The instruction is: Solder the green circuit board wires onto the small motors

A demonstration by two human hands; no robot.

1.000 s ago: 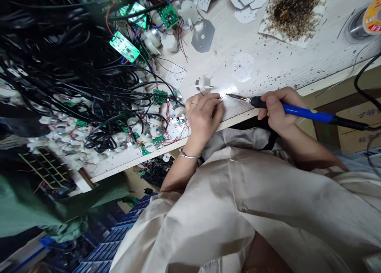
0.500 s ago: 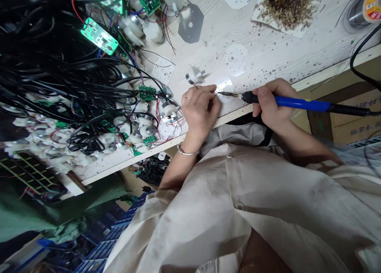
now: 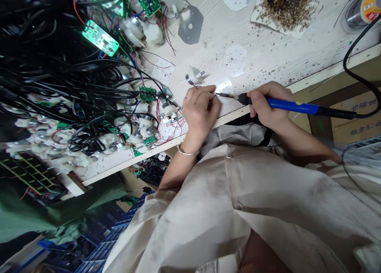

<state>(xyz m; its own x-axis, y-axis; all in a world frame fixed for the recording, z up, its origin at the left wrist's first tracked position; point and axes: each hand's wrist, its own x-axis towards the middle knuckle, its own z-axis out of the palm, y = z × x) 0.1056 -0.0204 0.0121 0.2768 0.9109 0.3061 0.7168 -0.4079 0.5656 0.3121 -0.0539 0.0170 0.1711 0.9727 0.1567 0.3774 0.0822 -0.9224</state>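
My right hand (image 3: 269, 104) is closed round a blue soldering iron (image 3: 293, 105), its tip pointing left. That tip meets the left edge of a shiny white circuit board (image 3: 224, 85) on the bench, right by my left fingertips. My left hand (image 3: 201, 108) rests at the board's edge, fingers pinched on what looks like a thin wire, mostly hidden by the fingers. Just beyond that hand lies a small white motor (image 3: 195, 74) with a metal shaft; a short dark lead runs from it toward my fingers. Another white octagonal board (image 3: 235, 60) lies behind.
Tangled black cables (image 3: 44, 74), green circuit boards (image 3: 101, 38) and white motors crowd the left of the bench. A grey octagonal plate (image 3: 191, 25), a pad of brown crumbs (image 3: 287, 7) and a solder spool (image 3: 355, 13) lie farther back. The iron's cord (image 3: 354, 52) loops at right.
The soldering iron and my right hand have shifted slightly left, bringing the tip closer to my left fingertips. The cord has swung along. My left hand stays nearly still.
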